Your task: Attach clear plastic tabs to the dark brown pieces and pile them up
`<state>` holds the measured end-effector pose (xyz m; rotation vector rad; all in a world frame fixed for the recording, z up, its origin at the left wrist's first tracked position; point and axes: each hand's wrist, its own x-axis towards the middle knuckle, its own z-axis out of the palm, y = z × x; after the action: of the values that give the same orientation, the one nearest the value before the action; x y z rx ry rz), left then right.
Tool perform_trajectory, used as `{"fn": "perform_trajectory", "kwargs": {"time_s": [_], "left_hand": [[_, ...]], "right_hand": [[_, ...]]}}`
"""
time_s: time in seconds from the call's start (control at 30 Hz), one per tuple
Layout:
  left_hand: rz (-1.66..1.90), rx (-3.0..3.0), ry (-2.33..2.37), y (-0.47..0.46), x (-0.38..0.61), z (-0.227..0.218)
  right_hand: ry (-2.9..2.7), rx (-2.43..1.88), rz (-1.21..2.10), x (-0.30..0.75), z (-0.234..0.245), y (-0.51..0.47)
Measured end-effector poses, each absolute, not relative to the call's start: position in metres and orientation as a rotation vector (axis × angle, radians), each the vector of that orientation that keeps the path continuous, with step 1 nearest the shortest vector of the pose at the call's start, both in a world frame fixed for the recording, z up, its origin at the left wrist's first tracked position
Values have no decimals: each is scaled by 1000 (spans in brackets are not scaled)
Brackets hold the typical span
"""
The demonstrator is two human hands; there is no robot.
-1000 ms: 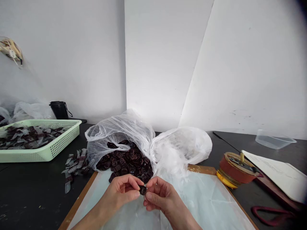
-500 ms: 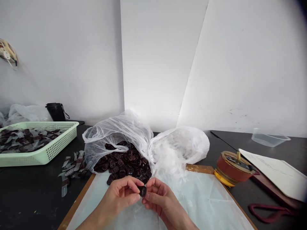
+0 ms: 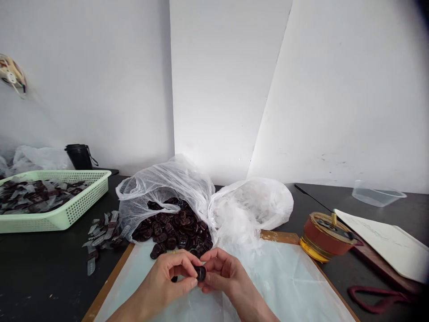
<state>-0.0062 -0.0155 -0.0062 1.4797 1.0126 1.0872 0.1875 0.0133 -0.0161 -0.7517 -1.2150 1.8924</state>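
Being pinched between the fingertips of both hands, a small dark-brown slotted piece was held above a pale sheet laid on a wooden board. The left hand was curled with the palm turned inward, its thumb and fingers closed on the piece. The right hand was bent in the same way, gripping the opposite edge. Just beyond the hands, a heap of similar pieces was held in an open clear plastic bag, beside a second bag. Further left, translucent strips were scattered near a green plastic basket. To the right, a tape reel was placed beside a paper sheet, whose faint marks were too small to be read.
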Motion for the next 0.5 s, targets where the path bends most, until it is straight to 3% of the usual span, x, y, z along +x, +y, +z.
{"fn": "perform_trajectory", "kwargs": {"time_s": [0.23,0.5], "left_hand": [[1056,1477,1031,-15,-9,-3],[1066,1209,827,-11,-8,-12]], "right_hand": [[-1436,-751,1714,185,-21,12],[-1355,-736,1791,183,-27,13]]}}
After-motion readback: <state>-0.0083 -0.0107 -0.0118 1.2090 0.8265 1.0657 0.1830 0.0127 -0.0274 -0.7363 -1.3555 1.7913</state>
